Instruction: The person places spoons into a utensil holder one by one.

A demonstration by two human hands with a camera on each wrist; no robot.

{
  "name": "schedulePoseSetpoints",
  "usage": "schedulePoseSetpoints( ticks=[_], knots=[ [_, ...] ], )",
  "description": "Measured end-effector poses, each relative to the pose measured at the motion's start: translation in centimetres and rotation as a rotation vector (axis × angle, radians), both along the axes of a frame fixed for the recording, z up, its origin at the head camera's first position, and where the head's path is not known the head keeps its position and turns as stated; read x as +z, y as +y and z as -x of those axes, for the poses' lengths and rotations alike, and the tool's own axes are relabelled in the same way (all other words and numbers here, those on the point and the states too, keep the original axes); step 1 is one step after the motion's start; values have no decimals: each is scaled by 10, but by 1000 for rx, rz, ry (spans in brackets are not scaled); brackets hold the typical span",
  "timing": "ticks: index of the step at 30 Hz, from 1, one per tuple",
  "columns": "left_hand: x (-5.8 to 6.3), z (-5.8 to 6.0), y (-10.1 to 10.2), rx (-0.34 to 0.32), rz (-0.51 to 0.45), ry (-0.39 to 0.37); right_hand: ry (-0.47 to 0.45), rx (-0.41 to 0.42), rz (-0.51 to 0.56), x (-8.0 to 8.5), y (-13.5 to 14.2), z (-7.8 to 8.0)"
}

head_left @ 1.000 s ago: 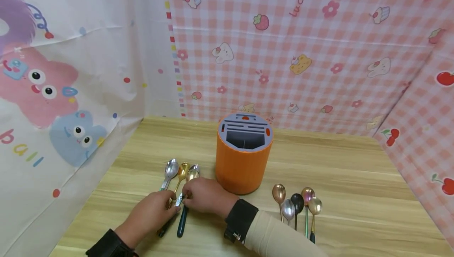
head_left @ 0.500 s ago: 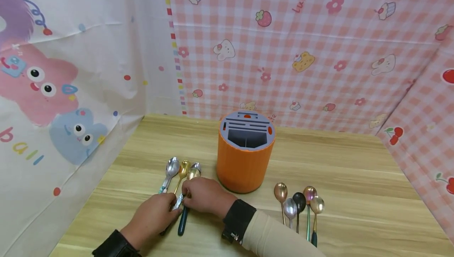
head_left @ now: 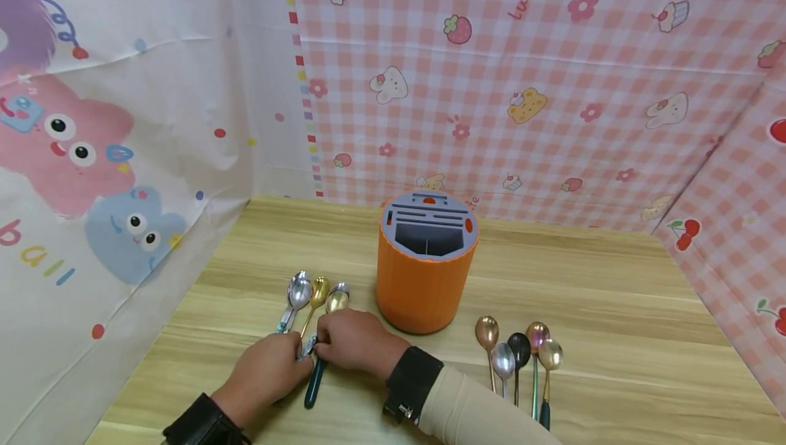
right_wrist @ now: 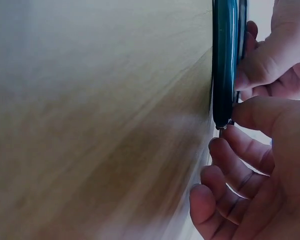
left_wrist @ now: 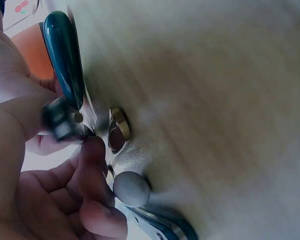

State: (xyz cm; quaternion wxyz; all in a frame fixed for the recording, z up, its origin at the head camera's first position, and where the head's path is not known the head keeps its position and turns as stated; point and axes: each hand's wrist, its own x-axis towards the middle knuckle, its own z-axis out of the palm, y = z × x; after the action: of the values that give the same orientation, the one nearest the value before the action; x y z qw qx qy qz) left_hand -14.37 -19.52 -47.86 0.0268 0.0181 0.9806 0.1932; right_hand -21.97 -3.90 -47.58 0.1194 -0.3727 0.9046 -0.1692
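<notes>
My left hand [head_left: 265,371] pinches a patterned blue-and-white spoon handle [head_left: 307,347] between thumb and forefinger; the handle's blurred end [left_wrist: 60,119] shows in the left wrist view. At the same handle's far part, my right hand [head_left: 361,340] pinches with thumb and fingertips. Under the right hand lies a spoon with a dark green handle [head_left: 314,383] and a gold bowl [head_left: 337,302]; in the right wrist view its handle [right_wrist: 225,60] runs right by the fingertips. Beyond the hands are a silver spoon [head_left: 299,289] and a gold spoon [head_left: 319,291]. The left hand hides their handle ends.
An orange cylindrical holder [head_left: 425,295] with a grey slotted top stands behind the right hand. Several spoons lie at right, among them a copper one [head_left: 487,330] and a black one [head_left: 518,348]. Patterned cloth [head_left: 491,90] hangs behind the wooden table [head_left: 589,274].
The hands stay together over the left spoons, with the left hand shifted slightly right and its fingers nearer the right hand's. The view has tilted a little.
</notes>
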Motion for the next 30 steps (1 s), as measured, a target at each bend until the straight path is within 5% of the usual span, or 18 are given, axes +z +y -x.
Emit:
schedulePoseSetpoints(
  ticks=[13, 24, 30],
  knots=[
    [8, -2, 5, 52, -90, 24, 35, -12, 74, 2, 3, 1],
    [14, -8, 6, 84, -185, 21, 21, -142, 106, 6, 5, 2],
    [17, -11, 6, 109, -228, 44, -14, -185, 216, 9, 5, 2]
  ],
)
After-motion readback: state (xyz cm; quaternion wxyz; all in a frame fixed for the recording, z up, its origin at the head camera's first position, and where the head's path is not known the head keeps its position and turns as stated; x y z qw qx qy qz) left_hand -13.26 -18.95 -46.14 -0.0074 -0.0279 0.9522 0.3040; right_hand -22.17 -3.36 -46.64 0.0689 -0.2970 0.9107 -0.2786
